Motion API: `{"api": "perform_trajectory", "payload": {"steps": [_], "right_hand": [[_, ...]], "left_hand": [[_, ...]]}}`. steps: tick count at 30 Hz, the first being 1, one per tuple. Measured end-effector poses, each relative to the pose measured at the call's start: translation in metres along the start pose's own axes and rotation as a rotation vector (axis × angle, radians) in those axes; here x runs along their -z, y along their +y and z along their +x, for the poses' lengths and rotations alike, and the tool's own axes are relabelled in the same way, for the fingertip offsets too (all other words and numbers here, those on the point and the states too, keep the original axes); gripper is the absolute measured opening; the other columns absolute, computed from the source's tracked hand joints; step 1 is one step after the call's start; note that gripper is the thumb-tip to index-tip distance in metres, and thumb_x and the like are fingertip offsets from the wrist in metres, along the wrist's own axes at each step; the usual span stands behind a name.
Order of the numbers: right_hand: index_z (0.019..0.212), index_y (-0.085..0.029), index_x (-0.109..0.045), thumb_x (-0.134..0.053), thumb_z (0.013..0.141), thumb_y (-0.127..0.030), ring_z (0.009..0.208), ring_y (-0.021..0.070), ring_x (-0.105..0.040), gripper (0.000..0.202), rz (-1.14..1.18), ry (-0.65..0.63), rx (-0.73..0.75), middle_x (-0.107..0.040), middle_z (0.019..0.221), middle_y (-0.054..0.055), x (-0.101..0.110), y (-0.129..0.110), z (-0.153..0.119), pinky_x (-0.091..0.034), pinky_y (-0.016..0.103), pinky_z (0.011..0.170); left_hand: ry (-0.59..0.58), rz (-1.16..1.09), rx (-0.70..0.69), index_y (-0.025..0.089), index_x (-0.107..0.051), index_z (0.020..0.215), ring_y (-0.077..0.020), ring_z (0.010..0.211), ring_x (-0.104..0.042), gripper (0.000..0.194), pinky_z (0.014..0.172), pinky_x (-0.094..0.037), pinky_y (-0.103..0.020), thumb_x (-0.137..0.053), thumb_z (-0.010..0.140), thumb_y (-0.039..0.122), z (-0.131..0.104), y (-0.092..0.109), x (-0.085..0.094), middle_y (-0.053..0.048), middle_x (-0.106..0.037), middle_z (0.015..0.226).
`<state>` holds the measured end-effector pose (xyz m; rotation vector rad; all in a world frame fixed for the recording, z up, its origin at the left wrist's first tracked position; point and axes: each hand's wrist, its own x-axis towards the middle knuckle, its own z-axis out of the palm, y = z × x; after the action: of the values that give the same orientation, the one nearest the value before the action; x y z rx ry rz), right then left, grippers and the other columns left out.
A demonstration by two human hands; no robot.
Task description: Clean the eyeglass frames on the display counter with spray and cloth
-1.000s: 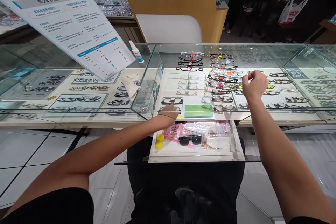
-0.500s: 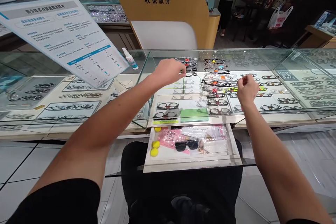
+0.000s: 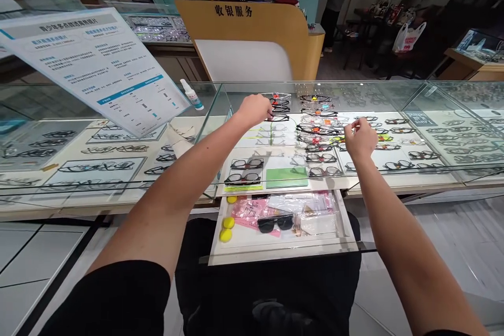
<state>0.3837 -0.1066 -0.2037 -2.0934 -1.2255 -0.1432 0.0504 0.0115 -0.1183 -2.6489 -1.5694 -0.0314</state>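
Observation:
My left hand [image 3: 255, 110] is held over the glass counter with its fingers curled and pinched, at the left end of a column of dark eyeglasses [image 3: 276, 117]. Whether its fingertips grip anything cannot be made out. Farther right, my right hand [image 3: 361, 139] is raised with thumb and fingers drawn together, beside a second column of eyeglasses [image 3: 319, 129]; anything in that pinch is too small to tell. Below my hands lie a green cloth [image 3: 286, 177] and two dark-rimmed pairs of eyeglasses [image 3: 243, 178].
An open drawer [image 3: 275, 253] over my lap holds sunglasses [image 3: 274, 223], yellow round cases [image 3: 226, 235] and pink packets [image 3: 252, 207]. A printed sheet [image 3: 94, 68] and a white spray bottle [image 3: 191, 95] are at left. Behind the counter stands a wooden cash desk [image 3: 244, 23]; a person [image 3: 334, 0] stands beyond.
The view has tilted up slightly, so the scene sits lower and a little left. My right hand has moved slightly left, its fingertips a bit less curled. My left hand stays by the same eyeglasses.

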Motion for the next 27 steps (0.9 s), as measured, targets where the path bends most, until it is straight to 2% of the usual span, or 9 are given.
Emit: {"api": "perform_trajectory", "payload": {"steps": [3,5,9,12,15,17,19,22,27], "right_hand": [[0.092,-0.027,-0.055,-0.059,0.098,-0.031,0.069,0.0237,-0.045,0.008,0.008,-0.025,-0.021,-0.061,0.073,0.001,0.002,-0.002,0.000,-0.025,0.036,0.071],[0.092,-0.027,-0.055,-0.058,0.100,-0.034,0.070,0.0245,-0.047,0.012,0.024,-0.024,-0.021,-0.062,0.072,0.001,0.002,-0.002,0.000,-0.027,0.036,0.072],[0.085,-0.028,-0.050,-0.057,0.101,-0.038,0.068,0.0233,-0.046,0.020,0.063,0.011,0.007,-0.061,0.072,0.002,0.000,0.000,0.000,-0.031,0.036,0.074],[0.082,-0.028,-0.047,-0.057,0.099,-0.036,0.065,0.0224,-0.042,0.021,0.083,0.044,0.032,-0.057,0.068,0.000,-0.001,0.001,-0.001,-0.031,0.036,0.073],[0.081,-0.028,-0.046,-0.058,0.099,-0.033,0.065,0.0228,-0.041,0.022,0.091,0.049,0.022,-0.055,0.067,0.000,-0.001,0.002,-0.001,-0.030,0.036,0.072],[0.081,-0.028,-0.047,-0.059,0.099,-0.032,0.066,0.0229,-0.041,0.022,0.094,0.041,0.012,-0.055,0.067,0.000,0.000,0.001,-0.001,-0.030,0.036,0.073],[0.081,-0.028,-0.049,-0.059,0.099,-0.030,0.066,0.0229,-0.041,0.021,0.094,0.042,0.014,-0.054,0.067,-0.001,0.000,0.001,-0.001,-0.032,0.036,0.073],[0.082,-0.027,-0.052,-0.059,0.099,-0.030,0.066,0.0224,-0.040,0.019,0.089,0.046,0.022,-0.054,0.068,-0.001,0.000,0.001,-0.002,-0.032,0.036,0.074],[0.081,-0.027,-0.051,-0.058,0.100,-0.029,0.065,0.0209,-0.037,0.020,0.072,0.025,0.033,-0.053,0.068,-0.001,0.002,-0.001,-0.003,-0.028,0.036,0.071]], "left_hand": [[-0.004,0.044,0.026,0.025,-0.092,0.115,-0.0311,0.111,-0.078,0.029,0.096,-0.054,-0.033,-0.068,0.098,0.030,-0.024,0.002,0.012,-0.011,-0.088,0.112],[0.008,0.038,0.011,0.027,-0.092,0.117,-0.0309,0.109,-0.079,0.030,0.091,-0.053,-0.033,-0.068,0.099,0.032,-0.049,0.006,0.023,-0.010,-0.088,0.109],[-0.033,-0.102,-0.089,0.029,-0.092,0.114,-0.0253,0.082,-0.076,0.029,0.080,-0.051,-0.034,-0.067,0.102,0.037,-0.118,0.022,0.044,-0.005,-0.084,0.082],[-0.123,-0.259,-0.206,0.031,-0.091,0.112,-0.0214,0.076,-0.075,0.026,0.080,-0.051,-0.033,-0.068,0.102,0.035,-0.173,0.039,0.045,-0.002,-0.087,0.088],[-0.304,-0.410,-0.256,0.030,-0.090,0.115,-0.0215,0.078,-0.077,0.026,0.076,-0.049,-0.031,-0.067,0.103,0.035,-0.213,0.055,0.023,-0.002,-0.085,0.082],[-0.428,-0.451,-0.236,0.029,-0.089,0.113,-0.0218,0.077,-0.077,0.025,0.073,-0.048,-0.031,-0.067,0.103,0.035,-0.230,0.061,-0.003,-0.002,-0.083,0.080],[-0.465,-0.385,-0.189,0.028,-0.087,0.115,-0.0251,0.088,-0.079,0.025,0.073,-0.047,-0.032,-0.066,0.104,0.037,-0.238,0.064,-0.031,-0.004,-0.085,0.088],[-0.455,-0.233,-0.112,0.026,-0.082,0.124,-0.0304,0.105,-0.080,0.028,0.077,-0.049,-0.034,-0.061,0.107,0.035,-0.238,0.061,-0.069,-0.009,-0.087,0.110],[-0.418,-0.222,-0.093,0.025,-0.077,0.121,-0.0320,0.114,-0.079,0.025,0.084,-0.051,-0.035,-0.057,0.107,0.031,-0.216,0.051,-0.109,-0.011,-0.086,0.114]]}}
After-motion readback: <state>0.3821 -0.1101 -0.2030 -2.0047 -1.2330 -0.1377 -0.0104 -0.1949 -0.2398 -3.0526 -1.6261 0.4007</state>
